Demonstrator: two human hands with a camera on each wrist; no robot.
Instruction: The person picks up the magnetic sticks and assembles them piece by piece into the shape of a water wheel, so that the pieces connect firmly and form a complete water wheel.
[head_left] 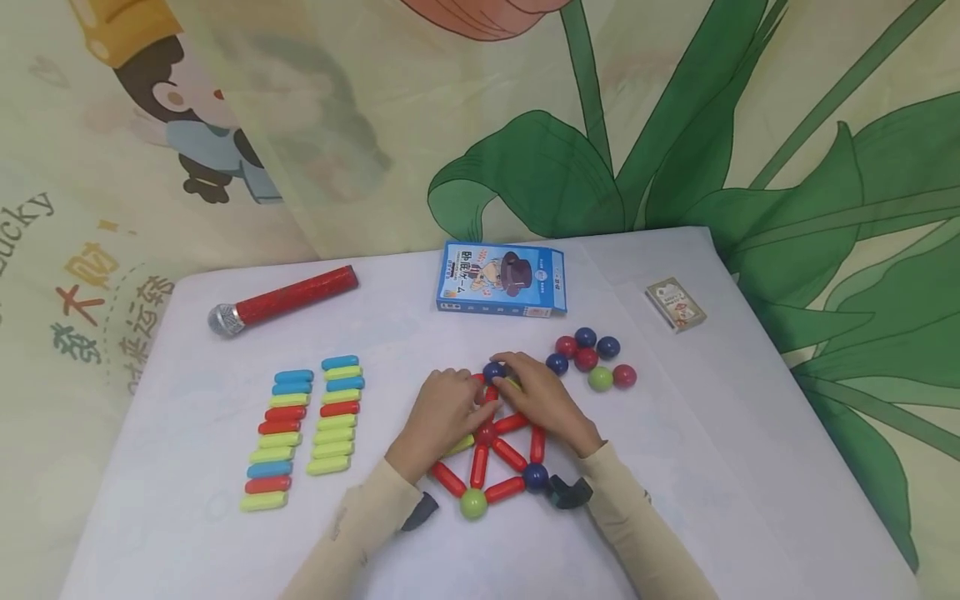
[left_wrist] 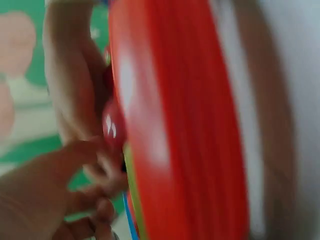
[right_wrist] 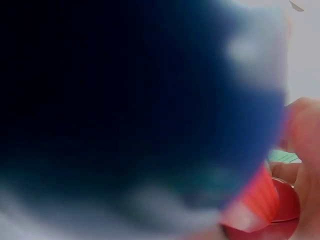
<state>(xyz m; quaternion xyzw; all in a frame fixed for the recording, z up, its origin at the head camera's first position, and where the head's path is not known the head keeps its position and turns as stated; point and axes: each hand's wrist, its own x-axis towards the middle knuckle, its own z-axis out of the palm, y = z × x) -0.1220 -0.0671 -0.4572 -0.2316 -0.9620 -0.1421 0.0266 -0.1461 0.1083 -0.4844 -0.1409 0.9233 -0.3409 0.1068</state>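
Several red rods (head_left: 479, 467) and coloured balls form a joined frame under both hands. A red ball (head_left: 486, 432) sits at its centre, a green ball (head_left: 473, 503) at the near corner and a blue ball (head_left: 536, 477) at the near right. At the far corner, my right hand (head_left: 543, 398) grips another blue ball (head_left: 494, 372), beside a partly hidden yellow-green rod. My left hand (head_left: 442, 410) pinches a red rod next to that ball, its fingertips close to the right hand's. In the left wrist view, a near red rod (left_wrist: 175, 120) hides much of the work.
Two columns of blue, red and yellow-green rods (head_left: 336, 422) lie at left. Loose balls (head_left: 587, 359) cluster at right. Farther back lie a red microphone (head_left: 296, 297), a blue card box (head_left: 501, 279) and a small box (head_left: 676, 304). A printed cloth (head_left: 360, 125) hangs behind the white table (head_left: 750, 500).
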